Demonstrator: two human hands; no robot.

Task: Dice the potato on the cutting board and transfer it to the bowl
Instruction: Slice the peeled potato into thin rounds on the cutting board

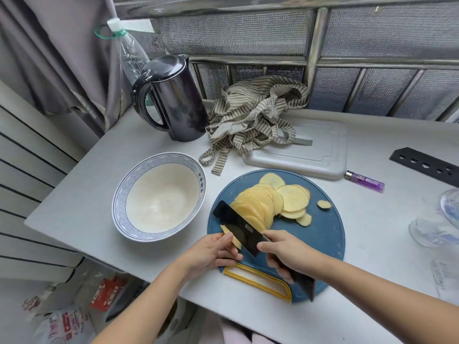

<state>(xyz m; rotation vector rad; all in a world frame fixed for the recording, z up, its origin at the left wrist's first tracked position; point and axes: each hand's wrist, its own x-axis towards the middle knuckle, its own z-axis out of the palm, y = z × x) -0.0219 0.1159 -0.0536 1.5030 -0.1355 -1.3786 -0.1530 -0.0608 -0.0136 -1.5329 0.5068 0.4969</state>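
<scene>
Nearest you, your left hand point(213, 252) curls around a pale yellow wedge of potato point(232, 238) and holds it against the flat of the black rectangular cleaver point(238, 225). Your right hand point(285, 252) is clenched round the cleaver's dark handle. The blade slants up and to the left over the round blue plastic cutting board point(323, 234), whose yellow-rimmed handle points toward you.

Just beyond the blade, the rest of the potato lies on the board as a fanned row of thin round yellow slices point(263, 204). A few loose slices and one small end piece lie to its right.

To the left of the board, close beside it on the white surface point(99, 184), stands the wide white ceramic bowl with a blue wave-patterned rim point(123, 192). No potato is in it.

Farther back are a grey rectangular plastic tray point(318, 155), with a translucent purple lighter point(365, 181) beside it, and a crumpled beige-and-white striped cloth point(253, 115) that partly covers the tray. A glossy black electric kettle point(173, 100) stands at the far left, and a clear plastic bottle point(129, 53) rises behind it.
</scene>
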